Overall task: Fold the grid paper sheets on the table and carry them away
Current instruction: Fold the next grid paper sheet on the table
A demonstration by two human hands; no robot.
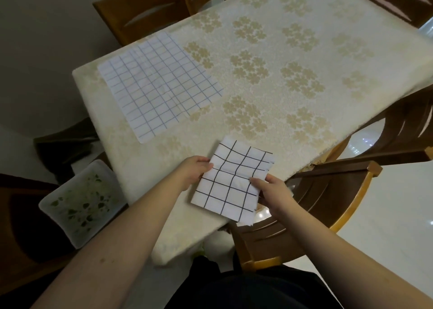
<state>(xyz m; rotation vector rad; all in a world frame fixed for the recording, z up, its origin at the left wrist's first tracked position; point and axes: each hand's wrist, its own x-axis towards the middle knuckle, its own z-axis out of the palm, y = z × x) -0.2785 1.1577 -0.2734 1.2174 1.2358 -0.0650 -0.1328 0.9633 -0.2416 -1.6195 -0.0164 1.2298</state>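
Now | both hands (234,183) grip folded grid sheet (232,182) | no legible writing

Floral-clothed table (269,79), wooden chairs (328,205), cushioned seat (82,200), glossy pale floor (398,215)

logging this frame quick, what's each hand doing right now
Left hand: grips the left edge of the folded black-grid paper.
Right hand: grips the same paper's right edge.

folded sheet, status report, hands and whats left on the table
Left hand and right hand grip folded sheet by its sides. Blue-lined sheet flat on table, unfolded. Nothing blocking.
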